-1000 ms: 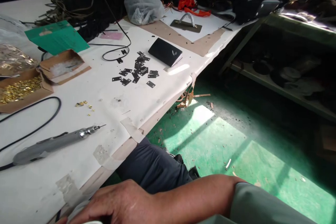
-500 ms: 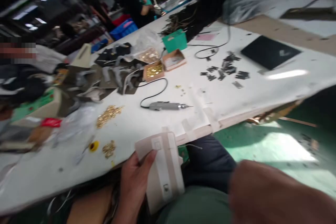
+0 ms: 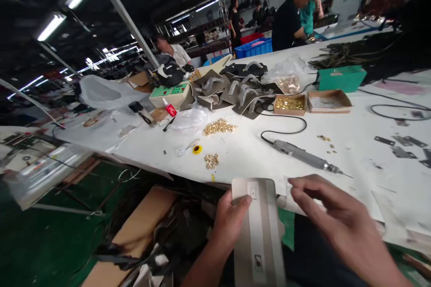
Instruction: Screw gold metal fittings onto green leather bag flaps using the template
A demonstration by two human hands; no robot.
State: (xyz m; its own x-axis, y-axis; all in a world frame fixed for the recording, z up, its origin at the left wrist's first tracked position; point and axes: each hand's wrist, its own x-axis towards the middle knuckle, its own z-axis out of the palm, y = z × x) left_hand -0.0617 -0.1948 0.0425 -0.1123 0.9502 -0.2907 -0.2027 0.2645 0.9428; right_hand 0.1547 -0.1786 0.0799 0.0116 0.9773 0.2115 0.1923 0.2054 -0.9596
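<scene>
The long white table (image 3: 256, 157) runs from your lap away to the far right, and co-workers stand at its far end. On the far side of it lies a heap of grey leather pieces (image 3: 235, 92), with a green box (image 3: 340, 78) to their right. Nearer to you are two open cardboard boxes (image 3: 328, 101), the left one holding gold fittings (image 3: 289, 104). A grey power screwdriver (image 3: 303, 154) lies near the table's near edge, its cord looping back to the far side. Loose gold hardware (image 3: 218, 126) lies in piles to its left.

You hold the pale leather panel (image 3: 257, 228) upright over your lap, just below the table edge. Your left hand (image 3: 232, 222) grips its left edge, thumb pressed on the face. Your right hand (image 3: 336, 215) hovers at the panel's upper right corner, fingers half curled and loose; whether they touch it you cannot tell.
</scene>
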